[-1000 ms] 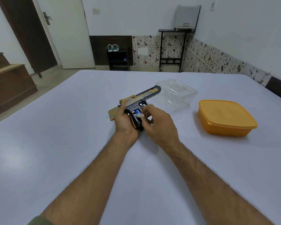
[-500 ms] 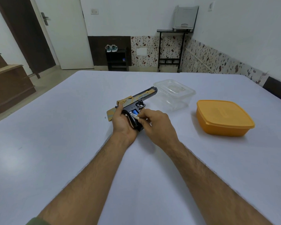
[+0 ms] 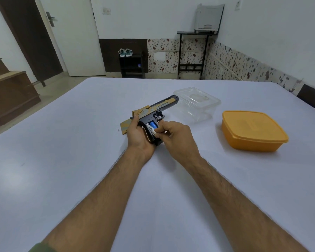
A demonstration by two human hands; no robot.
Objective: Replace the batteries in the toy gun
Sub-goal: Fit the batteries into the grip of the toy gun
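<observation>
The left hand (image 3: 138, 135) grips the toy gun (image 3: 154, 113) by its handle, just left of the clear tub (image 3: 197, 104), muzzle toward it. The right hand (image 3: 176, 137) pinches a white battery (image 3: 151, 129) at the open handle, beside a blue battery (image 3: 153, 124) already seated. If it goes in crooked (or reversed), it could jam or pop out; I can't read its polarity.

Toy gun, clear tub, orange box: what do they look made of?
Toy gun: looks like moulded plastic, matte black frame with tan printed slide; could hide metal parts.
Clear tub: thin transparent plastic, glossy; the table shows through its walls.
Orange box: opaque plastic, satin, with soft rounded corners and a fitted lid.
</observation>
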